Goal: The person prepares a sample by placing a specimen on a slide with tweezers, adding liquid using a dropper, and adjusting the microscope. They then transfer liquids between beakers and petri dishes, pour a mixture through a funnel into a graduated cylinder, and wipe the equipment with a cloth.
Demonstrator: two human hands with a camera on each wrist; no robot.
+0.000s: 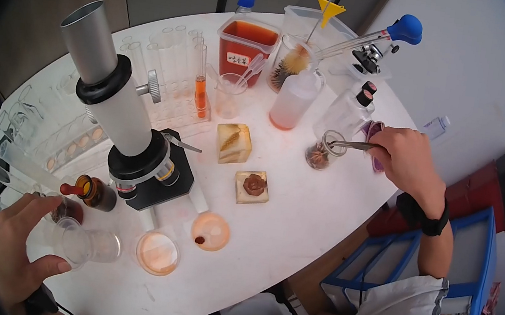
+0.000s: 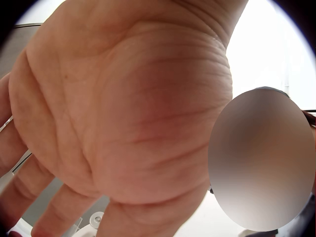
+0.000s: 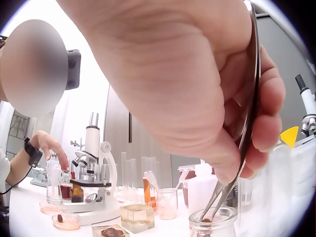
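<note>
My right hand pinches metal tweezers, whose tips reach into the mouth of a small glass jar. Brown dried bits lie inside that jar. In the right wrist view, the tweezer tips are close together at a brown piece just within the rim. Over at the left, my left hand has its thumb and fingers spread apart beside a clear plastic cup. The left wrist view is mostly filled by that hand's palm, with nothing held in it.
Two petri dishes sit at the front, one with a dark brown piece. Behind them stands a microscope, with an amber dropper bottle beside it. Two resin blocks, a wash bottle and test tubes occupy the middle.
</note>
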